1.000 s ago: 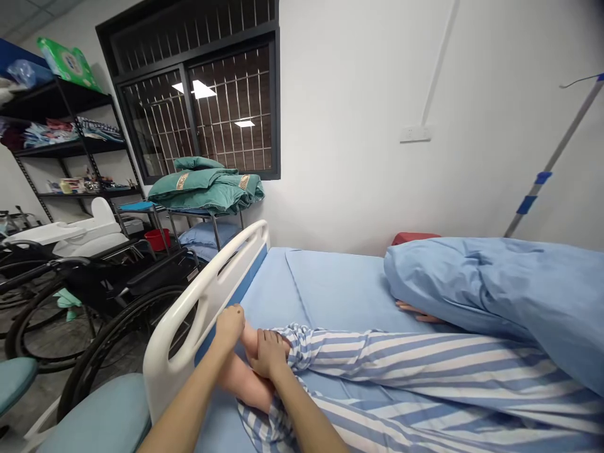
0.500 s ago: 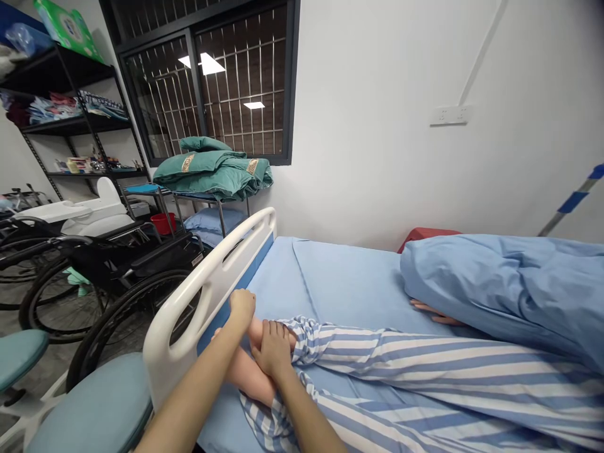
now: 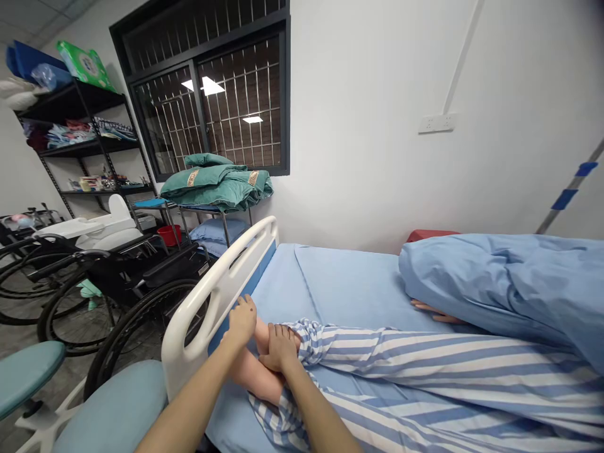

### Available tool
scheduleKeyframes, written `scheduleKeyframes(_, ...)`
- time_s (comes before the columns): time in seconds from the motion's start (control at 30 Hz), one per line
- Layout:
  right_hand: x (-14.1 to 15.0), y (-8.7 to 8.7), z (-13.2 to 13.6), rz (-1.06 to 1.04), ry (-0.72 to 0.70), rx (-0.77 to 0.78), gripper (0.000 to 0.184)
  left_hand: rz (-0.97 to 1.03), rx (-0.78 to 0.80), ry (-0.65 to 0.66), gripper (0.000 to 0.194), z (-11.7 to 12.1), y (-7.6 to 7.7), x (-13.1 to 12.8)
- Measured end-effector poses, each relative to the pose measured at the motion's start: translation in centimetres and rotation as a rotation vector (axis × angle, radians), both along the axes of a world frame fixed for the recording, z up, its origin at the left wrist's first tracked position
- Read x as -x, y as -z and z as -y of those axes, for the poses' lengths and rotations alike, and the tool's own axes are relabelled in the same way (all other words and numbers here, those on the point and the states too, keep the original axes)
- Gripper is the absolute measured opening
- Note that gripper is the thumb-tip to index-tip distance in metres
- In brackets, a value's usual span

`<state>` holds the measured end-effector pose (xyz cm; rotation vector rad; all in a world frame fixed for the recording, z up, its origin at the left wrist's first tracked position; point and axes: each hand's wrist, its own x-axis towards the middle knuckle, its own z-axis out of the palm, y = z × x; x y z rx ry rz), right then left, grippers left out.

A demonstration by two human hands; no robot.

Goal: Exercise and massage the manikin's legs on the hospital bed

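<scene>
This room is a care ward or nursing training room. Identifying equipment: hospital bed (image 3: 344, 283) with white side rail (image 3: 221, 296) and blue sheet, wheelchairs (image 3: 127, 314) at near left, metal shelving (image 3: 89, 148) holding linen at far left, and striped patient garment (image 3: 425, 371) at right.

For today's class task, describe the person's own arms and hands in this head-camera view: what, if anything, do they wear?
The left hand and the right hand are bare, with no gloves, watch or bracelet; no sleeve shows on the arms as far as the view reaches.
</scene>
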<state>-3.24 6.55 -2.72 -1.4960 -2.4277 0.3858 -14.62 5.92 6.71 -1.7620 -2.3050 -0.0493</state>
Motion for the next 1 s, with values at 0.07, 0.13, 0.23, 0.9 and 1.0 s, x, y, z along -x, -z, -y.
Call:
scheduleKeyframes(0.07,-0.2,-0.3,0.2,0.000,-0.007,0.002,0.078,-0.013,0.017,-0.024,0.044,0.4,-0.2,-0.2)
scheduleKeyframes(0.13,-0.5,-0.5,0.3,-0.002,-0.008,0.004,0.076,-0.013,0.052,-0.017,0.042,0.3,-0.5,0.0)
scheduleKeyframes(0.23,-1.0,-0.7,0.4,0.015,-0.007,0.012,0.073,0.009,0.121,0.017,0.036,-0.6,-1.0,0.4)
scheduleKeyframes(0.9,-0.5,-0.3,-0.6,0.112,0.073,-0.032,0.053,-0.030,0.339,-0.037,0.023,-4.9,0.1,-0.6)
scheduleKeyframes(1.0,-0.4,0.0,-0.6,0.113,0.079,-0.053,0.054,-0.055,0.353,-0.045,0.021,-5.5,0.7,-0.7)
